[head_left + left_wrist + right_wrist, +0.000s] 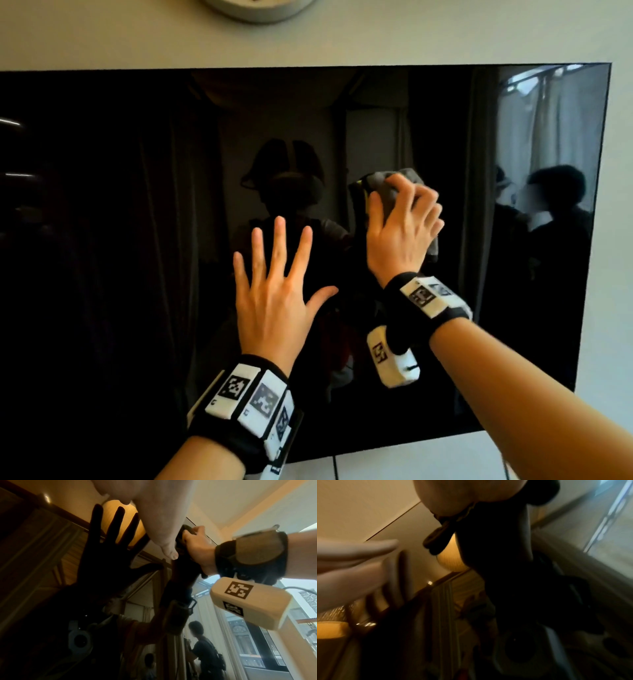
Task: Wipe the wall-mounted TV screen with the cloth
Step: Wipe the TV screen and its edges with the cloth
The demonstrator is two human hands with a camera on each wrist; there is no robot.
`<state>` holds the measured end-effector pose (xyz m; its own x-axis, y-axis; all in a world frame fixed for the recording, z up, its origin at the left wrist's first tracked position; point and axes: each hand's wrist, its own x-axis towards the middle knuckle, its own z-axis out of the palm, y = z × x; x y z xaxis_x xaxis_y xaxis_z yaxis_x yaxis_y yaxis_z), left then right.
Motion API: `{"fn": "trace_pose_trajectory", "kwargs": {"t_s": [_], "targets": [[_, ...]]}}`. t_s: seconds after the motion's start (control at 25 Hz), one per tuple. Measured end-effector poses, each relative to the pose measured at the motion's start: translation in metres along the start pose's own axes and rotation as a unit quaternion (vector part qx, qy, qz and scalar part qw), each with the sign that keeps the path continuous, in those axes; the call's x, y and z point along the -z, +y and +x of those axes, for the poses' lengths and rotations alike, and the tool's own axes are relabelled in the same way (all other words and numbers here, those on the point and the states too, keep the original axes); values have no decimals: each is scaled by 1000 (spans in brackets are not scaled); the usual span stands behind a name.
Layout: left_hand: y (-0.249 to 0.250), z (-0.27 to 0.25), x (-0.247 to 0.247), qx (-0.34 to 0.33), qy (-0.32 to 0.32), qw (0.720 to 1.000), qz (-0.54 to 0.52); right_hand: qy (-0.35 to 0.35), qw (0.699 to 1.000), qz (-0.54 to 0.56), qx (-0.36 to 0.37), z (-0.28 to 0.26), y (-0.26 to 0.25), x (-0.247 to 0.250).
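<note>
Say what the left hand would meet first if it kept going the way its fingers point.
Likely just bare TV screen, then its top edge; the left hand points up the glass, spread open, and contact is unclear.

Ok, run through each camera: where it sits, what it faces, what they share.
Head: worn on the head, faces the TV screen; shows left hand, right hand and cloth.
Left wrist: looks up along the spread left hand at the screen.
Right wrist: blurred, under the hand, dark cloth ahead.
Shared by head and left wrist: the right hand gripping the cloth.
</note>
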<state>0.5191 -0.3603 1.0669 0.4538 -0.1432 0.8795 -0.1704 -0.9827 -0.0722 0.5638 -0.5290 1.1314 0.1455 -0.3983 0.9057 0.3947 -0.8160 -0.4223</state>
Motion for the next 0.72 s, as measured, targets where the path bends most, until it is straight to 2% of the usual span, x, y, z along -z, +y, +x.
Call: {"fn": "trace_pose_trajectory", "kwargs": {"t_s": [0.04,0.12,0.16,0.2,0.28,0.32,0.36,0.44,0.48,0.52,0.6,0.64,0.68,0.72], "targets": [[-18,-4,3,3,0,1000,6,21,999,1,-38,7,0,0],[-58,-8,8,11,-4,999,36,93,980,33,-172,17,-17,-5],[-73,-8,9,16,-9,999,48,101,977,38,-186,10,-27,-9],[-87,-9,10,21,-14,998,53,73,987,32,-142,-5,-43,-14],[-102,-11,8,20,-16,999,45,-5,1000,5,15,-37,-61,-26],[-104,-13,6,15,-13,999,41,-7,999,6,36,-34,-59,-27],[-105,-13,4,13,-11,999,39,19,1000,15,-14,-22,-57,-27],[-104,-14,3,11,-6,999,38,94,980,51,-170,-5,-65,-27],[-103,-13,3,12,-2,999,38,101,976,55,-185,-9,-70,-30],[-103,-13,4,12,0,999,35,75,987,43,-135,-22,-80,-33],[-104,-14,4,11,4,999,32,4,1000,0,26,-50,-88,-41],[-105,-15,4,9,6,999,32,2,999,-4,51,-46,-83,-41],[-105,-15,2,7,6,999,31,28,1000,2,9,-34,-78,-39],[-106,-15,2,6,6,999,33,73,995,23,-66,-21,-78,-37]]}}
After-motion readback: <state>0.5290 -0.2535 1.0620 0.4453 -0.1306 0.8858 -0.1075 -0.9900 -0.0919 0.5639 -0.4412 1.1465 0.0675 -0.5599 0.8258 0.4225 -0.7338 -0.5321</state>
